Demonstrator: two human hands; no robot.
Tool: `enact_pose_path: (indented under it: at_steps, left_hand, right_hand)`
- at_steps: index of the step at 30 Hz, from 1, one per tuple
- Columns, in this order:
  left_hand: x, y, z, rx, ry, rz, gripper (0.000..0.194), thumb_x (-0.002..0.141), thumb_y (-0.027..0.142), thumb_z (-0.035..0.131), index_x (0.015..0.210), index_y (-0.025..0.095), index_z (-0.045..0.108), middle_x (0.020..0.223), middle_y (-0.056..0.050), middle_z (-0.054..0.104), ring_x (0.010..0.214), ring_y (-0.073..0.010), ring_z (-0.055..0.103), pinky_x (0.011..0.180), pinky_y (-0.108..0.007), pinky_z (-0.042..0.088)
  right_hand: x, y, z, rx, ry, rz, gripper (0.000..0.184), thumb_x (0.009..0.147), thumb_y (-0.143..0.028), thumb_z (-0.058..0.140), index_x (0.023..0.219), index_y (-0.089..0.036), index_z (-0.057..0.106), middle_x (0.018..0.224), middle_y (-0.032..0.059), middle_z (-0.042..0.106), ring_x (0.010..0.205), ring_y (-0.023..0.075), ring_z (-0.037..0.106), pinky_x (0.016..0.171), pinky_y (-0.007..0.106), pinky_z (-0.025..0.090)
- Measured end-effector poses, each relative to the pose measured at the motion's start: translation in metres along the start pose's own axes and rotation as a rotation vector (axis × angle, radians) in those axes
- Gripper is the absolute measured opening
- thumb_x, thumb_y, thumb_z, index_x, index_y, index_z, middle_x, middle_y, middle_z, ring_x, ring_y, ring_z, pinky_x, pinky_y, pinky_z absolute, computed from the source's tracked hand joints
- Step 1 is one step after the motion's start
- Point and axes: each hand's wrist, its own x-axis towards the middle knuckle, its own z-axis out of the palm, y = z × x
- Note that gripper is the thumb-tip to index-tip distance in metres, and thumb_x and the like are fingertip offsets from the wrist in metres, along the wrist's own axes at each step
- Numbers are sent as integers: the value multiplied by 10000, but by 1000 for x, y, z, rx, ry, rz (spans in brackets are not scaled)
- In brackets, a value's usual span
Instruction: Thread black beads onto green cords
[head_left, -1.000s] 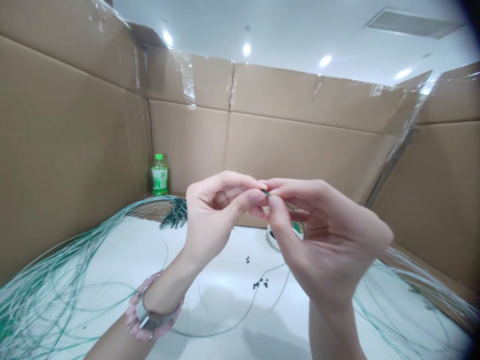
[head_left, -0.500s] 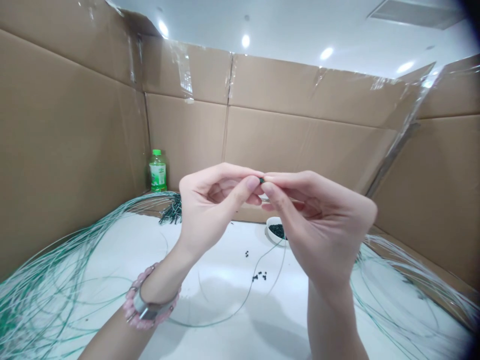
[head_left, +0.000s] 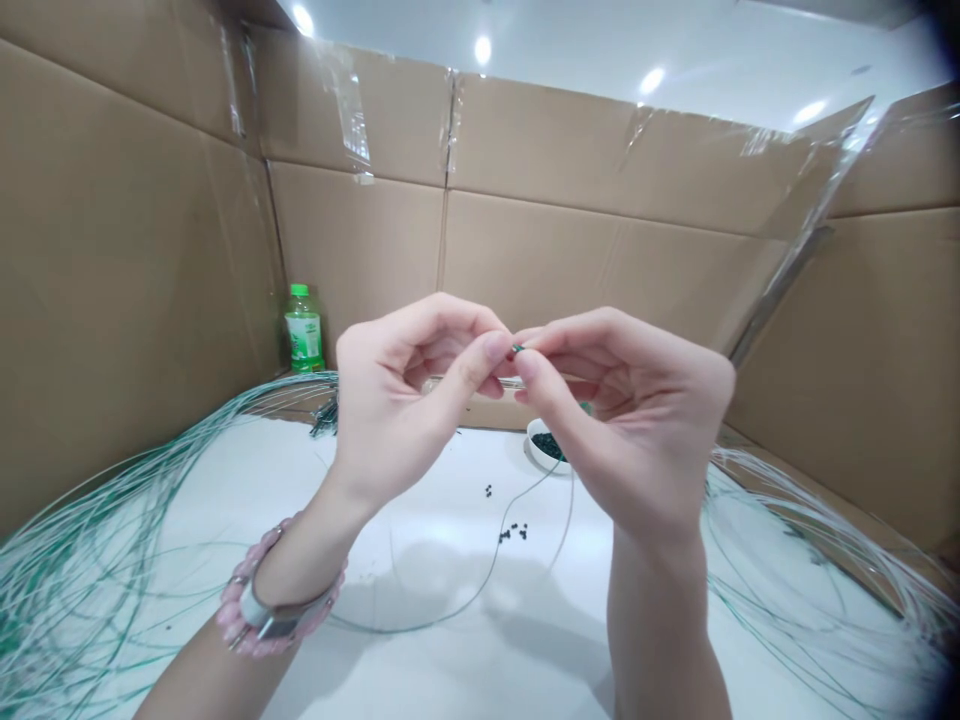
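My left hand [head_left: 420, 410] and my right hand [head_left: 630, 420] meet fingertip to fingertip above the table. Between their pinched thumbs and forefingers sits a small dark green piece [head_left: 517, 349]; its exact kind is too small to make out. A thin green wire [head_left: 491, 575] curves over the table and rises behind my right hand, where its end is hidden. Partly behind that hand stands a white bowl [head_left: 534, 458] of small dark pieces [head_left: 550, 446]. Several loose black pieces [head_left: 514, 533] lie on the white surface below.
Bundles of green and white wires spread along the left [head_left: 112, 530] and right [head_left: 810, 560] sides. A green-capped bottle [head_left: 304, 330] stands in the back left corner. Cardboard walls [head_left: 360, 230] enclose the white tabletop [head_left: 420, 520].
The view has tilted down and shifted slightly. My fingertips have parted a little, showing the dark green piece at a different angle. Both hands keep their pinch.
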Motion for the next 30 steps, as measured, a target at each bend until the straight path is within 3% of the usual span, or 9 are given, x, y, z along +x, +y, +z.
enact_pose_path:
  at_steps: [2, 6, 11, 15, 20, 24, 27, 28, 30]
  left_hand:
    - [0, -1, 0, 24, 2, 26, 77, 830, 200, 616, 765, 185, 656, 639, 27, 644, 543, -55, 611, 497, -129, 510]
    - [0, -4, 3, 63, -30, -23, 109, 838, 236, 603, 755, 168, 624, 628, 13, 625, 537, -67, 595, 498, -148, 493]
    - [-4, -8, 11, 29, -46, -67, 123, 830, 263, 617, 756, 165, 614, 650, 16, 628, 551, -61, 590, 525, -149, 480]
    - [-6, -10, 16, -21, 2, -71, 135, 815, 278, 637, 740, 168, 614, 653, 18, 633, 561, -64, 592, 532, -156, 481]
    - [-6, -10, 19, -136, 31, -113, 133, 850, 267, 596, 744, 193, 621, 646, 32, 611, 553, -50, 581, 540, -154, 493]
    - [-2, -21, 18, -247, 12, -152, 150, 844, 321, 602, 761, 198, 623, 651, 34, 617, 543, -47, 579, 532, -144, 488]
    - [-1, -50, 14, -262, -112, -222, 254, 875, 426, 518, 835, 198, 621, 679, 10, 643, 559, -76, 596, 531, -178, 492]
    - [-3, -64, 13, -207, -212, -243, 290, 891, 437, 477, 853, 188, 621, 694, -3, 650, 578, -88, 604, 533, -188, 491]
    - [-13, -92, 11, 90, -540, -290, 285, 883, 387, 494, 819, 142, 625, 707, -31, 658, 636, -110, 605, 573, -204, 489]
  right_hand:
    - [1, -1, -9, -55, -76, 46, 112, 745, -88, 624, 719, -196, 611, 713, -29, 679, 671, 117, 673, 592, 211, 597]
    - [5, -1, -30, -258, -420, 168, 68, 692, -141, 686, 703, -192, 642, 713, -24, 686, 670, 118, 674, 627, 201, 596]
    - [7, 4, -27, -150, -135, 78, 120, 741, -148, 684, 846, -205, 678, 782, -13, 710, 721, 130, 697, 608, 194, 598]
    - [6, 5, -16, -96, -137, 6, 136, 790, -98, 619, 710, -204, 649, 688, -38, 677, 648, 95, 666, 593, 178, 582]
    - [6, 3, -9, -106, -83, -54, 130, 815, -98, 572, 725, -186, 603, 659, -28, 600, 626, 90, 607, 578, 196, 566]
    - [9, 6, -9, -147, -137, -57, 139, 834, -93, 530, 739, -188, 566, 690, -23, 569, 644, 78, 560, 594, 178, 533]
    - [10, 9, -14, -163, -136, -53, 134, 843, -109, 523, 749, -201, 552, 703, -37, 556, 664, 71, 558, 594, 169, 504]
    - [10, 9, -16, -156, -127, -57, 128, 844, -115, 525, 752, -201, 551, 704, -41, 552, 666, 71, 559, 592, 170, 498]
    - [10, 7, -19, -136, -133, -55, 132, 848, -107, 522, 761, -200, 556, 705, -43, 546, 660, 67, 555, 594, 170, 493]
